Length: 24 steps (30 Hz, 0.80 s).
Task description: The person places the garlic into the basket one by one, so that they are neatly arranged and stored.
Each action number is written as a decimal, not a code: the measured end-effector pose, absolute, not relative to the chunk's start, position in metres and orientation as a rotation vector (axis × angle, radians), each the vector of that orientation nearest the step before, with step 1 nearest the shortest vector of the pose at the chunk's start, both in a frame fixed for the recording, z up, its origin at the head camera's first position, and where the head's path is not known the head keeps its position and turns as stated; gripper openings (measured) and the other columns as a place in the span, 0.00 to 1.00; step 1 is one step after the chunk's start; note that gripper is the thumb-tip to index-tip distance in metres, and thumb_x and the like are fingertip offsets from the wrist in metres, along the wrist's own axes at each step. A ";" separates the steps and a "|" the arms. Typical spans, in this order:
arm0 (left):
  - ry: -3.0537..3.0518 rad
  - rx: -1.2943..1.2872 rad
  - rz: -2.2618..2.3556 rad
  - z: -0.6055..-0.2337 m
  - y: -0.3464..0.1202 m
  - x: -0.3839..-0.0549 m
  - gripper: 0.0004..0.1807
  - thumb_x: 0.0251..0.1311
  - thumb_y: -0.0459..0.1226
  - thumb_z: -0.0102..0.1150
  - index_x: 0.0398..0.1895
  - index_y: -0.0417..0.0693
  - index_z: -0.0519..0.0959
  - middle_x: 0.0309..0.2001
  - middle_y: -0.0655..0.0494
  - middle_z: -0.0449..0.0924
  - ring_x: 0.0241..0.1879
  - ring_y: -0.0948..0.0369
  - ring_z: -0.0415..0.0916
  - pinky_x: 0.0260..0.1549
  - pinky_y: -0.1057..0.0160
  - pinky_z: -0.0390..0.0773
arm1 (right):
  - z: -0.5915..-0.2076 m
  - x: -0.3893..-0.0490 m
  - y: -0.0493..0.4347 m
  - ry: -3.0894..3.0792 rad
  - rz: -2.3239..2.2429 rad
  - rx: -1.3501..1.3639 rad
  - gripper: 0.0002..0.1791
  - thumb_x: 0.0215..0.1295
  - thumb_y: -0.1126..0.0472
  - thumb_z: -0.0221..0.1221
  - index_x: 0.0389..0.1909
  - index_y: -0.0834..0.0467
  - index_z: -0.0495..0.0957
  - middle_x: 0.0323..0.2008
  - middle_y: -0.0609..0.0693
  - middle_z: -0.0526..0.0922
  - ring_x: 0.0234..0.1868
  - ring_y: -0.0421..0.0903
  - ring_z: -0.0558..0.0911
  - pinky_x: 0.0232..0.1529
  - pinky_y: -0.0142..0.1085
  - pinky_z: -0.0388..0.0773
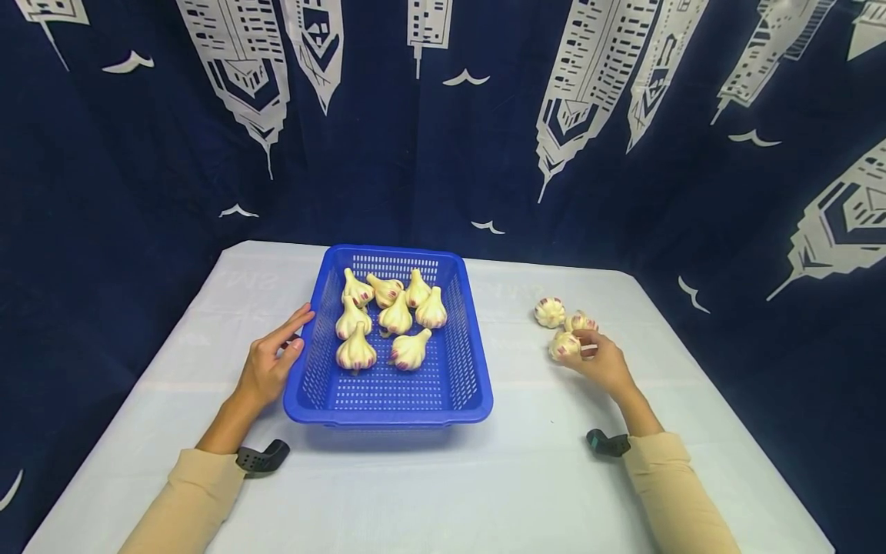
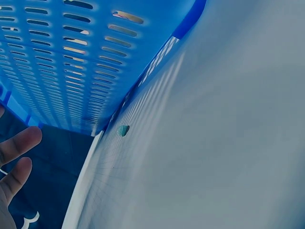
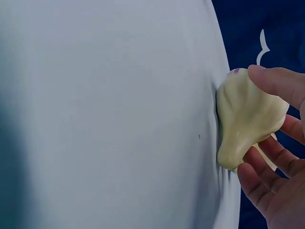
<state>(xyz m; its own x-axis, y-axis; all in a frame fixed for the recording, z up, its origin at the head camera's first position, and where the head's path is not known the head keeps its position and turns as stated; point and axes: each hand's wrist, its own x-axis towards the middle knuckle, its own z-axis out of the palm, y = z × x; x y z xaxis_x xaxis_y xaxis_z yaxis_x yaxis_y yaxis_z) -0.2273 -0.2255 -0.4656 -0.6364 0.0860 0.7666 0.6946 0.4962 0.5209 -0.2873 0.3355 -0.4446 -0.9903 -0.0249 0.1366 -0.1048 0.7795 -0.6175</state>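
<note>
A blue plastic basket (image 1: 394, 416) stands on the white table, with several garlic bulbs (image 1: 356, 350) gathered toward its far half. At the basket's left side, my left hand (image 1: 268, 365) has its fingers stretched out, fingertips right at the rim. In the left wrist view the basket's slotted wall (image 2: 71, 62) fills the upper left, beside two fingers (image 2: 21, 145). My right hand (image 1: 604, 363) holds a garlic bulb (image 1: 564, 345) on the right of the table. The right wrist view shows the thumb on that bulb (image 3: 250, 107) and fingers around its far side.
Two more garlic bulbs, one at the back (image 1: 550, 312) and one partly hidden (image 1: 580, 322), lie close by the right hand. A dark blue cloth (image 1: 415, 169) with white building shapes hangs behind the table (image 1: 443, 500). Each wrist wears a dark device (image 1: 263, 458).
</note>
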 end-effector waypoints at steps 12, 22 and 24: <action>-2.057 -0.633 -1.136 -0.465 -0.225 -0.227 0.24 0.61 0.30 0.48 0.61 0.37 0.77 0.64 0.45 0.74 0.41 0.65 0.79 0.36 0.75 0.71 | -0.452 -0.284 0.335 -2.840 1.026 0.099 0.42 0.57 0.50 0.70 0.66 0.68 0.66 0.58 0.72 0.74 0.54 0.66 0.77 0.50 0.55 0.77; -2.060 -0.633 -1.139 -0.465 -0.225 -0.227 0.24 0.61 0.30 0.48 0.61 0.37 0.77 0.64 0.45 0.74 0.44 0.66 0.79 0.37 0.76 0.71 | -0.449 -0.280 0.330 -2.812 0.990 0.176 0.40 0.55 0.49 0.72 0.60 0.70 0.69 0.56 0.68 0.76 0.52 0.64 0.79 0.49 0.54 0.77; -2.055 -0.637 -1.145 -0.465 -0.225 -0.227 0.24 0.60 0.30 0.48 0.61 0.37 0.77 0.64 0.45 0.74 0.44 0.67 0.79 0.37 0.76 0.71 | -0.448 -0.280 0.329 -2.807 0.976 0.185 0.40 0.54 0.49 0.72 0.60 0.69 0.69 0.55 0.67 0.77 0.51 0.64 0.79 0.49 0.54 0.77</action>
<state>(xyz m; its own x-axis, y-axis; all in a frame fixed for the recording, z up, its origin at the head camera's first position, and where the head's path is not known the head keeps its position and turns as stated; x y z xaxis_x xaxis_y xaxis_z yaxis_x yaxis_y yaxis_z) -0.2269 -0.2250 -0.4653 -0.6416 0.0843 0.7624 0.6927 0.4907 0.5286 -0.2802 0.3287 -0.4480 -0.9788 -0.0630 0.1948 -0.1703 0.7788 -0.6037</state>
